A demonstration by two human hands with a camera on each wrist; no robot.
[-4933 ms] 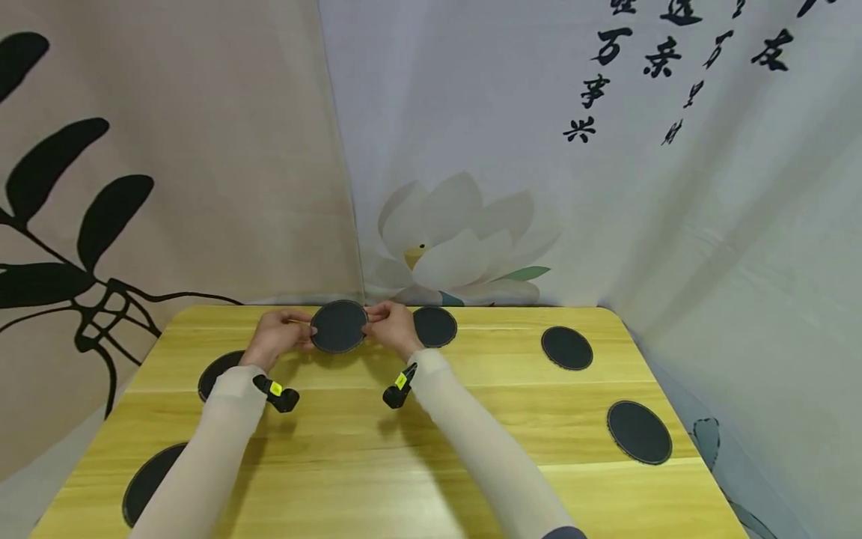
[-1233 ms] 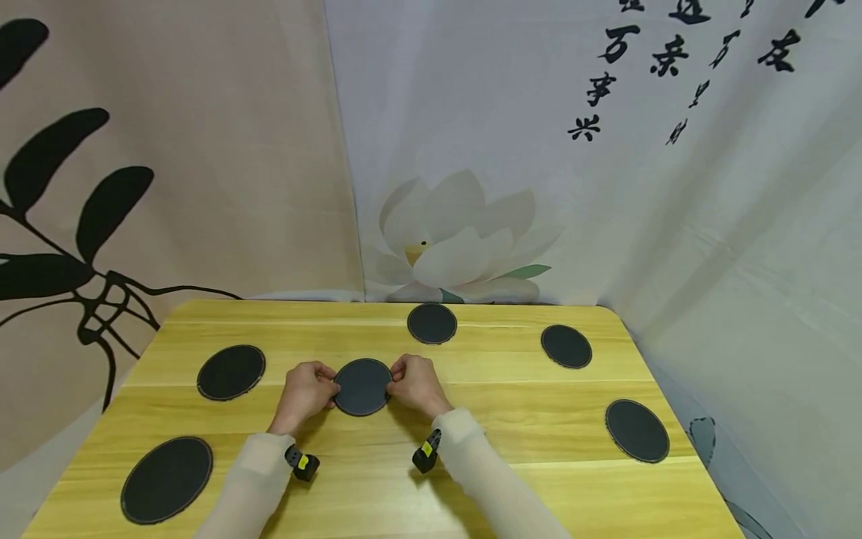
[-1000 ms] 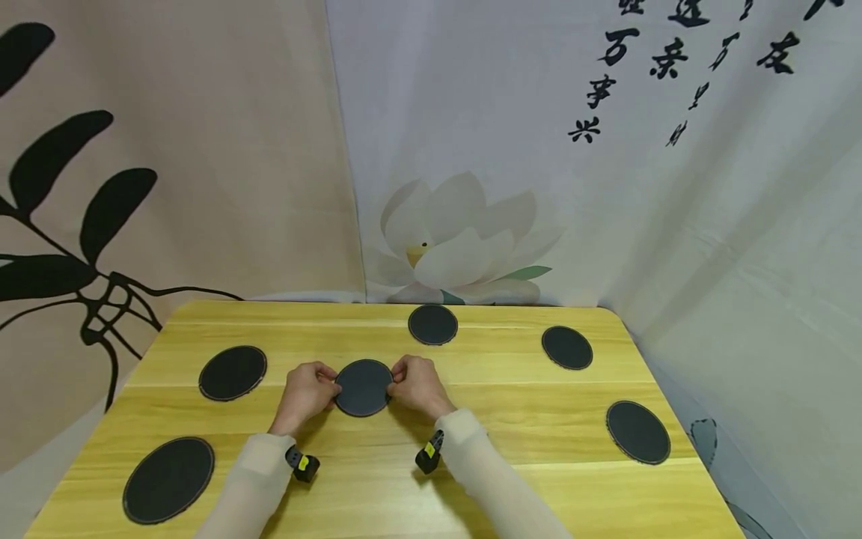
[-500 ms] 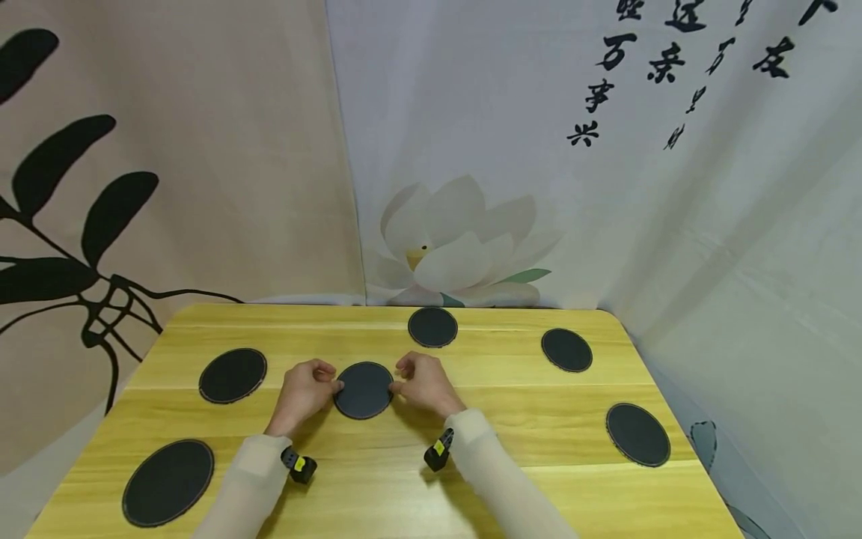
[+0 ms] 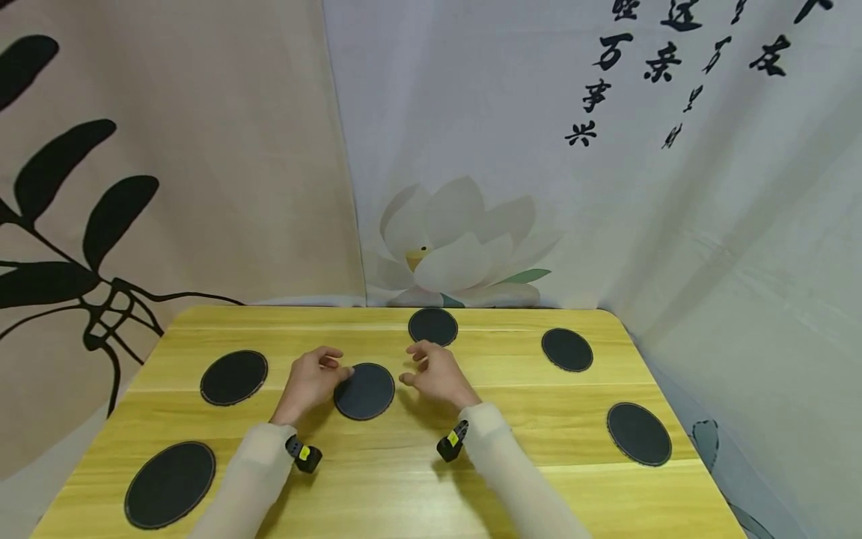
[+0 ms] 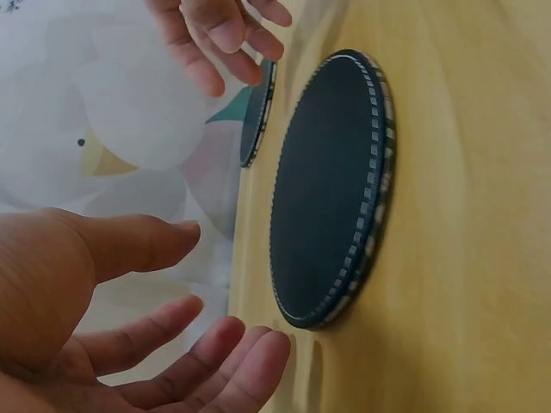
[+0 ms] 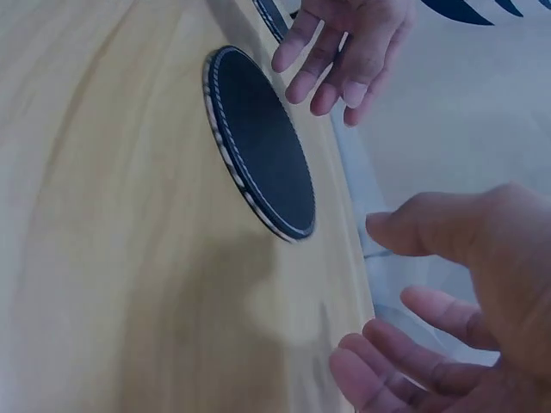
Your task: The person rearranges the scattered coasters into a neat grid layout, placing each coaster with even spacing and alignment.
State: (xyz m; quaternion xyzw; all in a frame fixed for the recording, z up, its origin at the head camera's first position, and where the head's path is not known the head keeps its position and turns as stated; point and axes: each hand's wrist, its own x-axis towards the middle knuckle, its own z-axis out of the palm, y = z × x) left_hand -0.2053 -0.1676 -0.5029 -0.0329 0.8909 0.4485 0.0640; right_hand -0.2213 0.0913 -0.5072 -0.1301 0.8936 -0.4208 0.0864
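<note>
A round black coaster (image 5: 364, 391) with a stitched rim lies flat near the middle of the wooden table. My left hand (image 5: 313, 382) hovers at its left side, fingers loosely spread; in the left wrist view the thumb and fingers are apart from the coaster. To the coaster's right, my right hand (image 5: 441, 374) is raised with relaxed fingers and holds nothing. The right wrist view shows the same coaster (image 7: 263, 142) lying between the two hands, touched by neither.
More black coasters lie around the table: two at the left (image 5: 233, 378), (image 5: 170, 485), one at the back (image 5: 432, 326) and two at the right (image 5: 567, 349), (image 5: 639, 434). A printed curtain (image 5: 471, 150) hangs behind the table's (image 5: 431, 486) far edge.
The coaster came from the back edge toward the table's middle in both hands. Since then both hands have let go; the right hand has drawn off to the right.
</note>
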